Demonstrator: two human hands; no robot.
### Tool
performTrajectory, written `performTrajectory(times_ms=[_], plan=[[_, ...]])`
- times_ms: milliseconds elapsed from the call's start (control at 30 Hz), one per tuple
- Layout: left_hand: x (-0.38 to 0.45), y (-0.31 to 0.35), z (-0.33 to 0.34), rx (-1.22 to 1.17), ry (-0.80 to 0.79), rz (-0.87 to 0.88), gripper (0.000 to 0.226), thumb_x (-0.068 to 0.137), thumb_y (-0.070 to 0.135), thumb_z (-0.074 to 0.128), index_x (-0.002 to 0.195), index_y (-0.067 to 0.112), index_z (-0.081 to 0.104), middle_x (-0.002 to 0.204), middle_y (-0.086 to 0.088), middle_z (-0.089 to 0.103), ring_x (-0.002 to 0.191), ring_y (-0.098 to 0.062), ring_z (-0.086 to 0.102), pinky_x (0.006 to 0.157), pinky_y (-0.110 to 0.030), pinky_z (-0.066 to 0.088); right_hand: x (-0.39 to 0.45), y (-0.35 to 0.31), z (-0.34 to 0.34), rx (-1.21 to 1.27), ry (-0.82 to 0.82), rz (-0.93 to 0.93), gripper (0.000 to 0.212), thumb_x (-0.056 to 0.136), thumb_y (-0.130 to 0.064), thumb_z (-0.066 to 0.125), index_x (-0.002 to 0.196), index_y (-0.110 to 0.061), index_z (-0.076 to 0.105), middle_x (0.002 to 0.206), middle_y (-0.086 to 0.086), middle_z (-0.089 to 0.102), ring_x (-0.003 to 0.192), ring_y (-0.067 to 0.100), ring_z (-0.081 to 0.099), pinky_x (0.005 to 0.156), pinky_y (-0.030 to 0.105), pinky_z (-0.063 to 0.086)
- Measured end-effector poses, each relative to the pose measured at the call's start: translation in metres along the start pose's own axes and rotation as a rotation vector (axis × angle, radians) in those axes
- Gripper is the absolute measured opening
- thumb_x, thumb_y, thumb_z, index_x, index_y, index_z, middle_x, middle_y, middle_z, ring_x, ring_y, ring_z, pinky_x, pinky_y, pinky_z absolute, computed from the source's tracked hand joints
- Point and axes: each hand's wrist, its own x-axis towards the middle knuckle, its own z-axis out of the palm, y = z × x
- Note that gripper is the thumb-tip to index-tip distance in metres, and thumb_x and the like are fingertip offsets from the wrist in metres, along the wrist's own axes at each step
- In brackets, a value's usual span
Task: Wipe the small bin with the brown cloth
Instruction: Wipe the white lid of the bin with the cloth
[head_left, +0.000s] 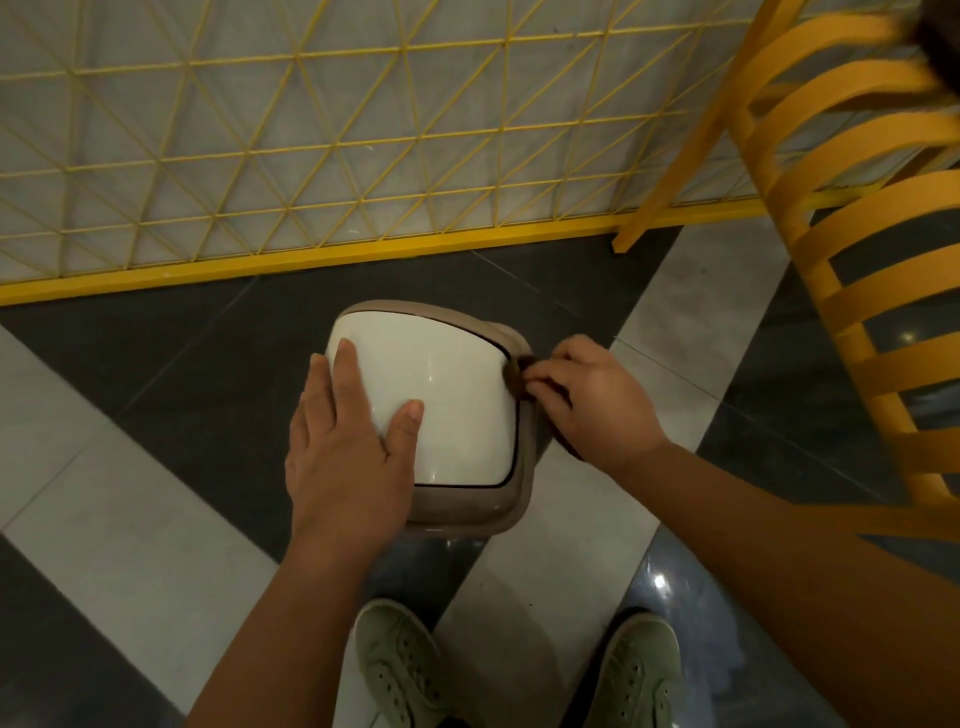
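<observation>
Two green shoes (519, 670) stand at the bottom of the view, toes toward the small bin (441, 405), which sits on the tiled floor (104, 467) just ahead of them, near the foot of a yellow wire fence (311, 156) and beside a yellow slatted chair (857, 260). Seen from above, the bin shows a glossy white domed lid inside a beige rim.

The left hand (348, 441) lies spread and flat on the left part of the lid, fingers straight and thumb out across the white surface, pressing down to steady the bin. The right hand (587, 400) has its fingers curled and pinches the brown cloth (517, 376), of which only a small dark tuft shows (the rest is hidden under the palm). That tuft touches the right edge of the bin, at the dark seam where lid meets rim.

The step in hand looks like wiping along that seam and the rim. To do it well, the pinched cloth should be worked into the groove and drawn round the edge in one steady sweep, with a broader fold exposed for the flat lid. The left hand's pressure matters: a light bin would likely slide on this shiny floor, and a swing lid might tip if pushed off-centre. The area under the left palm will need its own pass.
</observation>
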Motion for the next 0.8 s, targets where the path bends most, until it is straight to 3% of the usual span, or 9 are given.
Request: performTrajectory(times_ms=[67, 167, 300, 367, 467, 533, 700, 800], plan=[[0.000, 0.001, -0.001, -0.004, 0.005, -0.004, 0.077, 0.092, 0.056, 0.036, 0.153, 0.034, -0.005, 0.163, 0.000, -0.002, 0.148, -0.030, 0.007, 0.116, -0.052, 0.014, -0.005, -0.011, 0.008, 0.047, 0.006, 0.063, 0.025, 0.092, -0.033, 0.052, 0.108, -0.024, 0.069, 0.100, -0.001, 0.054, 0.088, 0.013, 0.050, 0.070, 0.019, 0.040], [-0.002, 0.003, -0.001, -0.003, 0.004, -0.007, 0.077, 0.091, 0.056, 0.036, 0.153, 0.034, -0.005, 0.163, 0.000, -0.001, 0.148, -0.030, 0.007, 0.116, -0.053, 0.015, -0.052, -0.025, 0.014, 0.139, -0.090, -0.051, 0.028, 0.091, -0.036, 0.048, 0.103, -0.024, 0.070, 0.099, -0.003, 0.058, 0.088, 0.011, 0.053, 0.073, 0.009, 0.033], [-0.003, 0.003, -0.002, -0.003, -0.008, -0.004, 0.077, 0.092, 0.056, 0.036, 0.152, 0.035, -0.006, 0.163, 0.001, -0.002, 0.148, -0.030, 0.007, 0.116, -0.052, 0.015, -0.054, -0.004, 0.008, 0.112, -0.120, -0.134, 0.033, 0.091, -0.040, 0.045, 0.104, -0.023, 0.071, 0.096, -0.001, 0.060, 0.084, 0.014, 0.057, 0.065, 0.022, 0.047], [-0.003, 0.004, -0.002, 0.000, -0.002, -0.005, 0.077, 0.091, 0.056, 0.035, 0.153, 0.035, -0.006, 0.163, 0.000, -0.002, 0.148, -0.031, 0.007, 0.116, -0.052, 0.015, -0.026, -0.005, 0.007, 0.104, -0.045, 0.005, 0.030, 0.093, -0.039, 0.046, 0.105, -0.026, 0.071, 0.096, -0.003, 0.056, 0.084, 0.012, 0.053, 0.068, 0.021, 0.044], [-0.002, 0.005, -0.003, 0.002, 0.000, -0.015, 0.076, 0.092, 0.055, 0.036, 0.153, 0.034, -0.004, 0.163, 0.000, -0.001, 0.148, -0.031, 0.007, 0.115, -0.053, 0.016, 0.002, -0.026, 0.015, 0.208, 0.068, 0.293, 0.024, 0.095, -0.034, 0.052, 0.110, -0.028, 0.069, 0.100, -0.007, 0.053, 0.084, 0.003, 0.045, 0.069, 0.009, 0.033], [-0.002, 0.006, -0.003, 0.006, 0.001, -0.019, 0.076, 0.092, 0.054, 0.037, 0.153, 0.034, -0.004, 0.163, 0.000, -0.001, 0.148, -0.031, 0.008, 0.115, -0.053, 0.016, 0.000, -0.044, 0.018, 0.296, 0.090, 0.355, 0.026, 0.095, -0.036, 0.053, 0.116, -0.028, 0.065, 0.108, -0.007, 0.058, 0.087, -0.002, 0.044, 0.074, 0.004, 0.030], [-0.002, 0.006, -0.001, -0.002, 0.012, -0.019, 0.072, 0.094, 0.052, 0.035, 0.153, 0.035, -0.003, 0.163, 0.000, -0.001, 0.148, -0.029, 0.007, 0.116, -0.051, 0.015, -0.029, -0.074, 0.001, 0.429, 0.048, 0.061, 0.026, 0.092, -0.032, 0.058, 0.116, -0.026, 0.065, 0.112, -0.008, 0.063, 0.100, 0.001, 0.054, 0.090, 0.013, 0.041], [-0.003, 0.004, -0.001, -0.007, 0.010, -0.012, 0.071, 0.095, 0.051, 0.034, 0.153, 0.035, -0.003, 0.163, 0.001, -0.001, 0.148, -0.029, 0.008, 0.116, -0.051, 0.015, -0.015, -0.046, 0.000, 0.268, 0.000, 0.181, 0.020, 0.093, -0.032, 0.055, 0.109, -0.027, 0.067, 0.106, -0.005, 0.061, 0.094, 0.006, 0.055, 0.081, 0.015, 0.040]])
